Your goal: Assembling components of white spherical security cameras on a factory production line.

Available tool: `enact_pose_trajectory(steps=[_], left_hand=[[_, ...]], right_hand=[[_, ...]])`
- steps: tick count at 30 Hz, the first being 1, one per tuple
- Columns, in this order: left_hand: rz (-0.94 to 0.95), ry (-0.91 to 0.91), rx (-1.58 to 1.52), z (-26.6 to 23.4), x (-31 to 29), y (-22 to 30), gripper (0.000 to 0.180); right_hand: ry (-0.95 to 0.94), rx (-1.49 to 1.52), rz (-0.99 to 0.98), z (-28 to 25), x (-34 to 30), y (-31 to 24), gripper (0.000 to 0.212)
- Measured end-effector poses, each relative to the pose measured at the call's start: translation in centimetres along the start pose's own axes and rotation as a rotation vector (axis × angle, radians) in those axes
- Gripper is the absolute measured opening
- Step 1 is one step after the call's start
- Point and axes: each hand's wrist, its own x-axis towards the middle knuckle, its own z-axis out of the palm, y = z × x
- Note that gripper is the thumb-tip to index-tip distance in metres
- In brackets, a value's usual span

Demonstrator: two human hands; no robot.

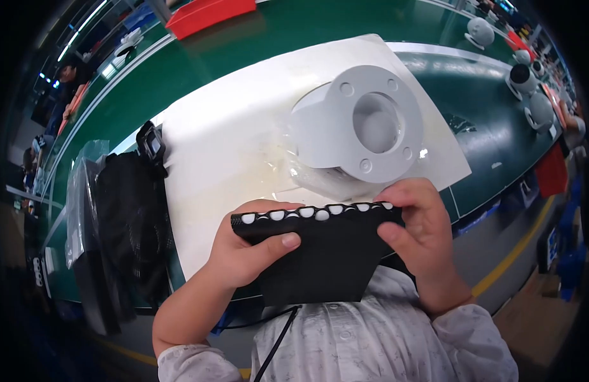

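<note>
Both my hands hold a black sheet (320,258) in front of my body. Along its upper edge runs a row of white round pieces. My left hand (246,251) grips the left end, with the thumb lying across the front. At the right end, my right hand (418,232) has the thumb and fingers bent at the corner, by the last white piece. Just beyond the sheet lies a white plastic device (310,130) with its ring-shaped base (409,114) turned up. The base has small round recesses and a large central opening. Clear plastic film (313,178) shows beneath the device.
A white paper sheet (224,134) covers part of the green table (294,38). Black bags and clear plastic (132,216) lie at the left, beside a small black device (153,143). A red bin (211,16) stands far back. Several white devices (480,32) stand at right.
</note>
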Motion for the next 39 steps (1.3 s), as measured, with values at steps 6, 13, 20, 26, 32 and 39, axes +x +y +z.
enact_pose_trajectory(steps=[6,13,20,26,32,39], left_hand=[[0.025,0.043,0.219,0.1,-0.2,-0.1,0.021],[0.04,0.042,0.297,0.2,-0.1,-0.2,0.02],[0.002,0.047,0.3,0.4,-0.3,0.0,0.019],[0.089,0.006,0.345,0.3,-0.3,-0.3,0.022],[0.086,-0.025,0.419,0.5,0.0,-0.3,0.024],[0.004,0.014,0.357,0.5,-0.1,-0.2,0.021]], right_hand=[[0.105,0.282,0.248,0.6,0.0,-0.5,0.035],[-0.036,-0.343,-0.042,-0.1,0.9,-0.1,0.017],[0.133,-0.185,-0.326,1.4,0.6,0.2,0.031],[0.037,-0.331,-0.254,1.7,-0.1,0.2,0.033],[0.127,-0.069,-0.413,4.8,2.2,-0.2,0.034],[-0.191,0.402,-0.155,2.7,2.4,-2.1,0.024]])
